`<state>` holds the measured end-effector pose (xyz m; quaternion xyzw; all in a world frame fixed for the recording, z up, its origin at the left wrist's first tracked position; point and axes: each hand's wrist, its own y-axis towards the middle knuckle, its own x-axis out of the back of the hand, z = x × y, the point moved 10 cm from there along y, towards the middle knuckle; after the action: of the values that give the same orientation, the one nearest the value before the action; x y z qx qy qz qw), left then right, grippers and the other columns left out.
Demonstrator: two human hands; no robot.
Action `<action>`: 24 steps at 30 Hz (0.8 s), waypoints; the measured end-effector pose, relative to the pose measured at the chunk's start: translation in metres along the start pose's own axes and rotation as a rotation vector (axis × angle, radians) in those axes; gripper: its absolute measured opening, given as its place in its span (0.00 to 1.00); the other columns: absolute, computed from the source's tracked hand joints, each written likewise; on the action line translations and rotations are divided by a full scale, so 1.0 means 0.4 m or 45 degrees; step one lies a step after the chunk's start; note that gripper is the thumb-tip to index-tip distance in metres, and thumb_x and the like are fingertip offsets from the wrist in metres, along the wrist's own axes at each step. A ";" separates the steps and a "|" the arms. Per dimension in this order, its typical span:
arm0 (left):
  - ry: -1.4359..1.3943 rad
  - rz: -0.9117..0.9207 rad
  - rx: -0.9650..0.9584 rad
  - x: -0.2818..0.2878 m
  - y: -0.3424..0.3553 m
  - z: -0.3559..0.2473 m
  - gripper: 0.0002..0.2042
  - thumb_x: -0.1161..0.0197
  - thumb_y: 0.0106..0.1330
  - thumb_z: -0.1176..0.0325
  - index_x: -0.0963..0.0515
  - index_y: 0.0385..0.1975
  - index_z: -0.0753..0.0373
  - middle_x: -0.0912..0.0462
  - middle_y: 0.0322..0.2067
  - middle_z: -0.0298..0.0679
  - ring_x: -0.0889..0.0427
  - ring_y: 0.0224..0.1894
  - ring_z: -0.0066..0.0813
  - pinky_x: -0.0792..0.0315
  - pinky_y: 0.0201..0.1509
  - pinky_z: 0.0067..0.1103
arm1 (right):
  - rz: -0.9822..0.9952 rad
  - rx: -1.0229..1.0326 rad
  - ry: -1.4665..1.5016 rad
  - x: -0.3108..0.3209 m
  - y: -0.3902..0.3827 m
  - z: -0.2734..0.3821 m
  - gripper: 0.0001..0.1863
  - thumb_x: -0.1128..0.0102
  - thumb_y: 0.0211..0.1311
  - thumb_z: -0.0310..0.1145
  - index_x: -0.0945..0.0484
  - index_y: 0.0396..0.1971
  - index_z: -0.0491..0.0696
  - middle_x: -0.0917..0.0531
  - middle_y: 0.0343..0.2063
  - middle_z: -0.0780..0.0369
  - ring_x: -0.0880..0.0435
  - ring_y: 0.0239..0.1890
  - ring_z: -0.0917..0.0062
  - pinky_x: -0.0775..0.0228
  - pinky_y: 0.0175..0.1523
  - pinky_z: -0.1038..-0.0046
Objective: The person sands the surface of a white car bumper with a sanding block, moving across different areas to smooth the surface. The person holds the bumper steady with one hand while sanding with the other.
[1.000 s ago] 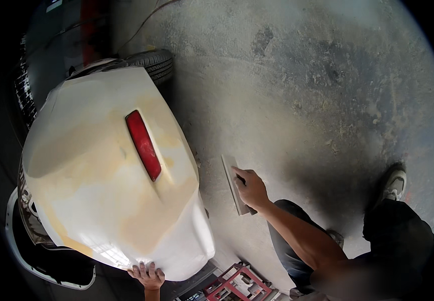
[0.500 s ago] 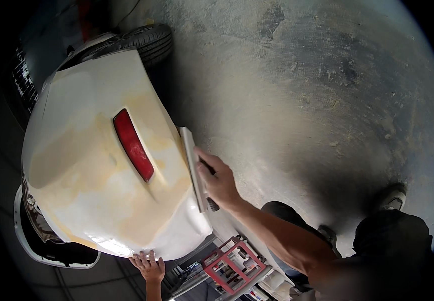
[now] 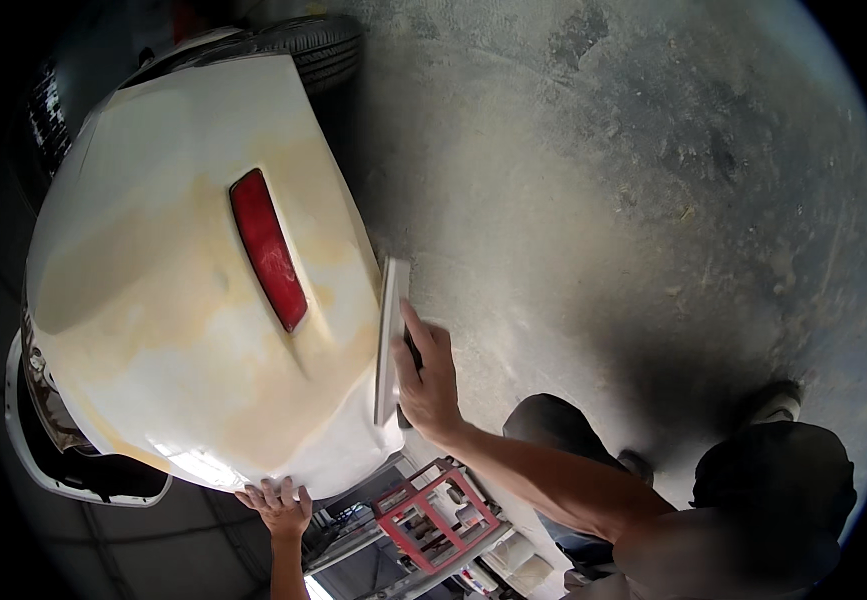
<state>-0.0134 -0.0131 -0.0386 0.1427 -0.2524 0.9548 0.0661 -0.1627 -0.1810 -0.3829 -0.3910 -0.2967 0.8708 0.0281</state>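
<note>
light (image 3: 271,252) in car panel (image 3: 168,350), tire (image 3: 328,50) beyond the panel's far end, block (image 3: 390,335) in right hand (image 3: 429,385) at its right side, left hand (image 3: 280,507) on its near edge

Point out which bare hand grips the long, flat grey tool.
The right hand, curled around the long, flat grey tool; the left hand holds no tool, resting on the white-and-beige car panel.

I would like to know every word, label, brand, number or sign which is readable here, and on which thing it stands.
None: no text can be read in this view.
White panel: no lettering shows, only yellowish patches.
Red lens: no legible marking.
Flat tool in the right hand: no legible marking.
Tire: tread shows, no readable lettering.
Things by the red frame: too small to read.
</note>
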 end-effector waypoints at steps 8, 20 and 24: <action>-0.019 -0.174 0.044 -0.045 0.012 0.017 0.27 0.38 0.64 0.50 0.28 0.64 0.40 0.54 0.81 0.37 0.62 0.82 0.58 0.65 0.77 0.68 | 0.183 -0.220 0.221 -0.007 0.078 -0.125 0.25 0.47 0.79 0.35 0.30 0.72 0.49 0.21 0.50 0.57 0.22 0.53 0.77 0.30 0.62 0.73; -0.155 -0.461 0.686 -0.041 0.022 -0.074 0.32 0.37 0.64 0.46 0.29 0.70 0.42 0.38 0.75 0.50 0.39 0.76 0.55 0.44 0.75 0.55 | 0.141 -0.488 0.105 0.081 -0.079 -0.353 0.27 0.50 0.79 0.30 0.34 0.74 0.44 0.24 0.65 0.59 0.21 0.60 0.71 0.27 0.61 0.67; -0.218 -0.693 0.995 -0.015 0.037 -0.077 0.37 0.42 0.70 0.51 0.38 0.72 0.72 0.39 0.71 0.70 0.39 0.74 0.72 0.44 0.75 0.58 | 0.015 -0.387 0.061 0.138 -0.047 -0.362 0.26 0.52 0.79 0.31 0.34 0.74 0.46 0.21 0.59 0.61 0.20 0.56 0.70 0.25 0.57 0.65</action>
<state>-0.0179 -0.0106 -0.0731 0.2958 0.1672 0.9109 0.2339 -0.1035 -0.0785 -0.4845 -0.4130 -0.4218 0.8066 -0.0294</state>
